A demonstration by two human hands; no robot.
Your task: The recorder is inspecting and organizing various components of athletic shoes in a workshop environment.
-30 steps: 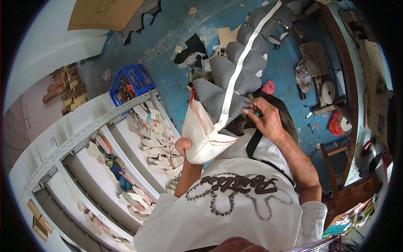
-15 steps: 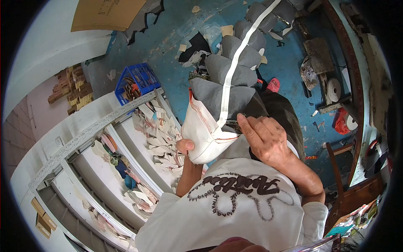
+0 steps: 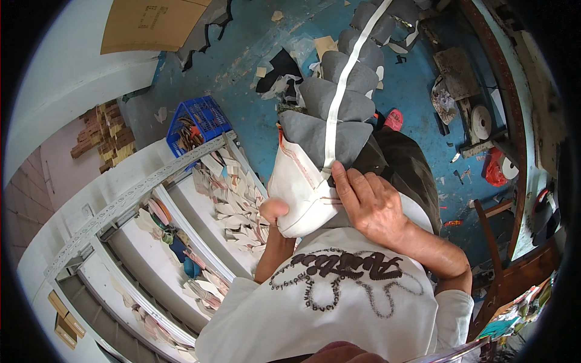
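Observation:
A white shoe upper (image 3: 299, 209) with red stitching along its edge lies in front of my body. My left hand (image 3: 275, 210) grips its rounded end, the thumb on top and the fingers hidden underneath. My right hand (image 3: 376, 209) is closed at the upper's other side, with the index fingertip pressed on the lower end of a long white strip (image 3: 339, 100); its thumb is hidden. From there the strip runs away from me over several grey-lined pieces (image 3: 299, 128), which overlap in a row.
To the left stands a white rack (image 3: 139, 160) with scraps (image 3: 233, 212) in its channels. A blue crate (image 3: 209, 115) sits at its far corner. Cut scraps and a black cloth piece (image 3: 281, 69) litter the blue floor. A wooden chair (image 3: 502, 284) stands at right.
My right hand has moved slightly left and down, bringing the index fingertip onto the strip's end. The white upper has turned a little, and the grey row has shifted slightly.

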